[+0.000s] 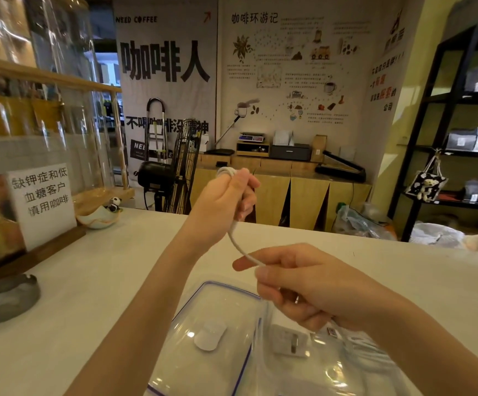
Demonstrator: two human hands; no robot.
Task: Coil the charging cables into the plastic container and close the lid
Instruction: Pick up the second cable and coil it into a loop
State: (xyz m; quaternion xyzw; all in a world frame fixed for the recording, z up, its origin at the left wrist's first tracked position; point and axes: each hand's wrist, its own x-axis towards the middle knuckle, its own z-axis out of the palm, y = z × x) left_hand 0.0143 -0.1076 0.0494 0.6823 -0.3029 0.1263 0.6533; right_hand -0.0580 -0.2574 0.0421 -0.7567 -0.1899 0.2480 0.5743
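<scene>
A white charging cable (236, 241) runs between my two hands above the counter. My left hand (223, 201) is raised and grips loops of the cable wound round its fingers. Lower down, my right hand (303, 290) pinches the cable's free length between thumb and fingers. Below them a clear plastic lid with a blue seal (212, 335) lies flat on the counter. Beside it on the right stands the clear plastic container (332, 372), with a white charger plug (289, 341) inside. My right forearm hides part of the container.
The white counter (103, 281) holds a grey metal dish (6, 298) at the left, a paper sign on a wooden base (43, 201) and a small bowl with a panda figure (100, 215). Glass vessels stand at the far left. Black shelving (446, 138) rises at the right.
</scene>
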